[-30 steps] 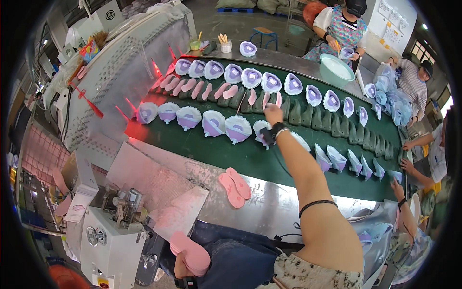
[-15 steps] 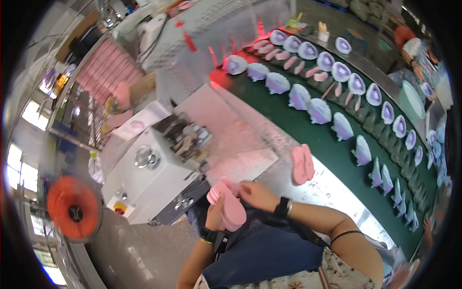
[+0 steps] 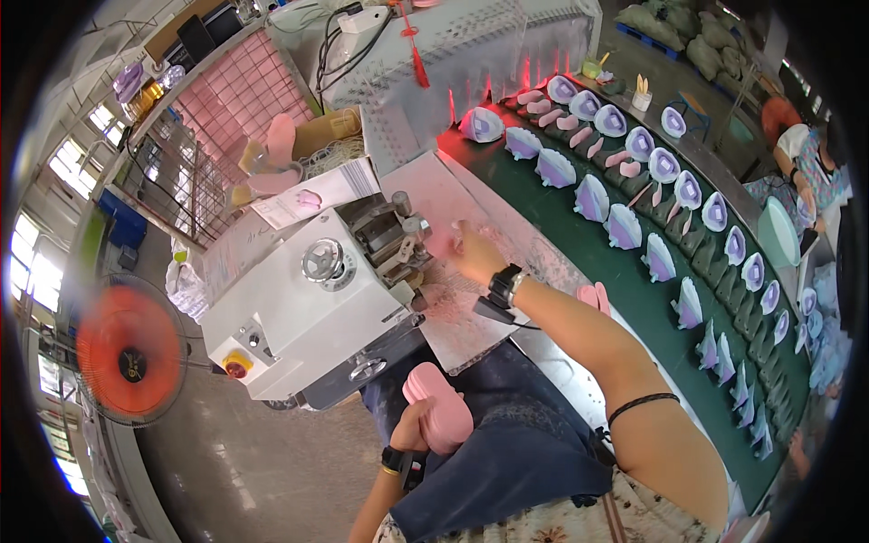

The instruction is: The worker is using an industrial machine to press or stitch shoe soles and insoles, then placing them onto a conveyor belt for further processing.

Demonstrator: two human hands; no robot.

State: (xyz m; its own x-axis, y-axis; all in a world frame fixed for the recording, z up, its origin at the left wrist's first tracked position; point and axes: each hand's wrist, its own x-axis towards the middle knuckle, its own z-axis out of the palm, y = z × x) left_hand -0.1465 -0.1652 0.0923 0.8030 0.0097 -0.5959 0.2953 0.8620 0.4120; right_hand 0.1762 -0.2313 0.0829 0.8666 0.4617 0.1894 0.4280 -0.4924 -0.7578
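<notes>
My left hand (image 3: 412, 427) is closed around a stack of pink sole-shaped foam insoles (image 3: 442, 414), held low over my dark blue apron. Out ahead, my right hand (image 3: 480, 257) pinches a single pink insole (image 3: 443, 242), which is blurred and partly hidden by the fingers. That insole is beside the metal working head (image 3: 396, 237) of a white machine (image 3: 290, 312); whether they touch, I cannot tell. More pink insoles (image 3: 594, 296) lie on the bench past my right forearm, which partly covers them.
Right of the bench runs a green conveyor (image 3: 552, 204) with rows of white-and-purple shoe uppers (image 3: 624, 225) and pink pieces. Pink dust coats the metal work plate (image 3: 471, 317). An orange fan (image 3: 131, 353) stands at left. A person (image 3: 806, 163) works at far right.
My right hand has left the stack and moved forward to the machine's head with a pink insole. The left hand with its stack has shifted slightly lower and right. The view has turned.
</notes>
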